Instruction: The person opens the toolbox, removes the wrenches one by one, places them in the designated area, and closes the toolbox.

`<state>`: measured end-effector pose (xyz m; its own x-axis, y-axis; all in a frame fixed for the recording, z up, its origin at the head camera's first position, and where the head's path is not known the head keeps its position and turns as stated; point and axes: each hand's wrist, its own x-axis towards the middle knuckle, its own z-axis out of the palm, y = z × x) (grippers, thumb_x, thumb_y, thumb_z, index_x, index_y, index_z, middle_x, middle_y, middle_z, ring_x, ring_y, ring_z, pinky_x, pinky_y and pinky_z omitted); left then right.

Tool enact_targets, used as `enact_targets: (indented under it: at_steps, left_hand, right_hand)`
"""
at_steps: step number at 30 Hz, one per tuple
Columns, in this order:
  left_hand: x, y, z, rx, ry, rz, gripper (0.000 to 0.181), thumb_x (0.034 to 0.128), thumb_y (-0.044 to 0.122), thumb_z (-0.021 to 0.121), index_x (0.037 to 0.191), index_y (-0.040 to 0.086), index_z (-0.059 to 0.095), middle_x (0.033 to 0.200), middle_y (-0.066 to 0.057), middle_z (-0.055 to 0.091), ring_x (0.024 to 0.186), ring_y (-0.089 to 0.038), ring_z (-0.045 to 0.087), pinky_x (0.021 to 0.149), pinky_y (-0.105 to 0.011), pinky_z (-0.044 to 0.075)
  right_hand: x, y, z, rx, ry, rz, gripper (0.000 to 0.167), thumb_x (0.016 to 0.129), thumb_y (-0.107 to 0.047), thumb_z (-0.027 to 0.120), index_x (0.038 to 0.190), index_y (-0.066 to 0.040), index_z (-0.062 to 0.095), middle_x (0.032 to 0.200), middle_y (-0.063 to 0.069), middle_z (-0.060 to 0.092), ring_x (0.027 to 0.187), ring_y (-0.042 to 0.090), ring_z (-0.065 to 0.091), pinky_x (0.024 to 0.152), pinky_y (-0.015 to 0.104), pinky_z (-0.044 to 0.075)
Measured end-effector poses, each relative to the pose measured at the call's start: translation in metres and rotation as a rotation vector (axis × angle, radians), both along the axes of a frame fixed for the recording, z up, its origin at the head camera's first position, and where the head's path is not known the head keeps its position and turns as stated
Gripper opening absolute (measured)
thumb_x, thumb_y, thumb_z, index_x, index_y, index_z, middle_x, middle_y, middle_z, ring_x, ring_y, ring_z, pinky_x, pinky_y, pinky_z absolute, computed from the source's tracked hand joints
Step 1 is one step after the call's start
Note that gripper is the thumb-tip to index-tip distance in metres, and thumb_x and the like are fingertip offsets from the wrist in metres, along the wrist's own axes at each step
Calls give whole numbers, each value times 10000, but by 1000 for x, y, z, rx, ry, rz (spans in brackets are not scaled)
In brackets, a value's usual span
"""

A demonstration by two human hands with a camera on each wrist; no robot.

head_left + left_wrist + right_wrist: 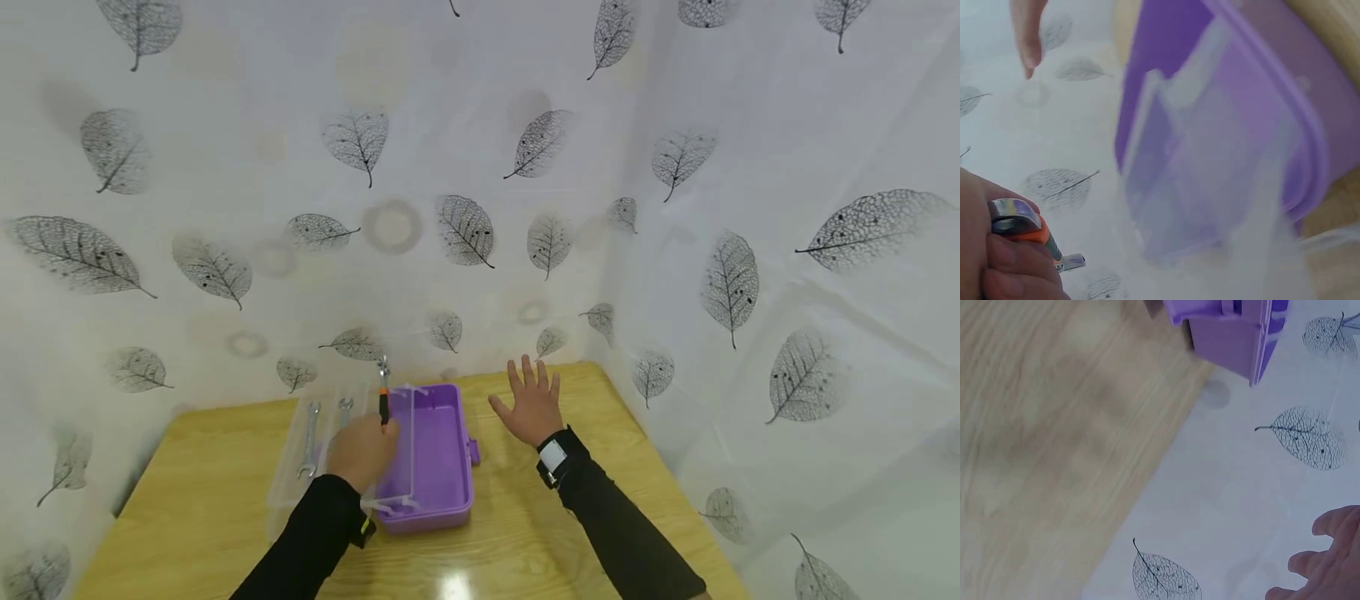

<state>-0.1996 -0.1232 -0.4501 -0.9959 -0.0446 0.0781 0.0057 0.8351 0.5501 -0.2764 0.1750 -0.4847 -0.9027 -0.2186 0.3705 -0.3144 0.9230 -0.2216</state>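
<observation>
My left hand (363, 452) grips an adjustable wrench (384, 404) by its black and orange handle, metal head pointing away from me. In the left wrist view, fingers curl round that handle, and part of the metal shows past them. This hand is above the left side of an open purple toolbox (442, 450), over its clear lid (285, 475). Two metal wrenches (311, 437) lie at the clear lid, one partly behind my hand. To the right of the toolbox, my right hand (534, 408) is held with fingers spread and holds nothing.
The toolbox stands on a wood-grain table (517, 533), its purple latch (473, 452) facing right. A clear divider or tray edge (412, 450) crosses the box. White sheeting (480, 167) with leaf prints rises behind the table and along its right side.
</observation>
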Motion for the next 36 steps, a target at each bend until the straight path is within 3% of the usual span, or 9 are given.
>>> enact_targets:
  at_steps: [3, 9, 13, 18, 22, 25, 28, 33, 36]
  left_hand:
    - [1, -3, 11, 26, 41, 12, 385, 1031, 290, 455, 683, 127, 487, 608, -27, 480, 510, -197, 441, 484, -313, 332]
    - [9, 8, 24, 155, 36, -7, 405, 1063, 322, 481, 709, 125, 476, 616, -8, 437, 504, -171, 405, 467, -298, 314]
    - [17, 25, 34, 273, 23, -58, 412, 1071, 357, 508, 735, 119, 499, 625, -1, 437, 497, -159, 400, 450, -282, 318]
    - [28, 45, 44, 396, 50, -142, 398, 1061, 354, 555, 735, 127, 527, 605, 22, 427, 485, -134, 383, 436, -258, 293]
    - [35, 55, 43, 453, 77, -208, 411, 1060, 309, 567, 692, 140, 497, 583, 52, 391, 479, -103, 337, 444, -229, 247]
    - [38, 57, 40, 458, 67, -269, 415, 1080, 300, 545, 697, 147, 504, 585, 61, 408, 479, -90, 332, 452, -220, 242]
    - [38, 52, 39, 421, 27, -305, 423, 1114, 389, 467, 777, 149, 549, 632, 45, 477, 512, -105, 405, 473, -241, 315]
    - [35, 15, 42, 314, 52, -236, 523, 1093, 590, 341, 1162, 150, 616, 955, -55, 681, 794, -215, 639, 697, -382, 538]
    - [29, -23, 41, 248, 117, -180, 646, 1098, 581, 331, 1506, 96, 459, 1313, -202, 642, 1137, -381, 645, 956, -557, 536]
  right_hand:
    - [-1, -1, 2, -54, -32, 14, 725, 1031, -469, 581, 1584, -35, 401, 1611, 281, 359, 1490, 533, 290, 1205, 739, 171]
    - [12, -25, 3, -362, -214, 156, 678, 1094, -422, 483, 1554, 65, 376, 1574, 338, 365, 1481, 511, 314, 1232, 666, 215]
    - [28, -47, 18, -645, -419, 349, 613, 1119, -429, 416, 1494, 53, 467, 1508, 266, 496, 1423, 427, 450, 1189, 574, 380]
    - [45, -69, 42, -1091, -743, 631, 533, 1142, -340, 391, 1446, 86, 498, 1264, 135, 665, 1204, 280, 634, 1082, 445, 525]
    - [52, -75, 54, -1286, -817, 699, 419, 1134, -309, 435, 1308, 34, 601, 1044, 1, 714, 974, 116, 684, 906, 277, 580]
    - [54, -73, 57, -1330, -826, 690, 289, 1123, -301, 478, 1152, -68, 646, 971, -21, 720, 905, 88, 688, 838, 230, 577]
    - [50, -66, 54, -1295, -801, 633, 255, 1115, -305, 503, 1039, -101, 636, 903, -21, 690, 836, 96, 663, 789, 229, 571]
    - [32, -33, 31, -1054, -685, 361, 343, 1096, -333, 543, 986, -21, 632, 836, 17, 632, 744, 121, 610, 762, 325, 591]
    - [25, -9, 8, -894, -627, 188, 357, 1087, -328, 562, 916, -19, 616, 786, 36, 607, 693, 138, 574, 691, 332, 574]
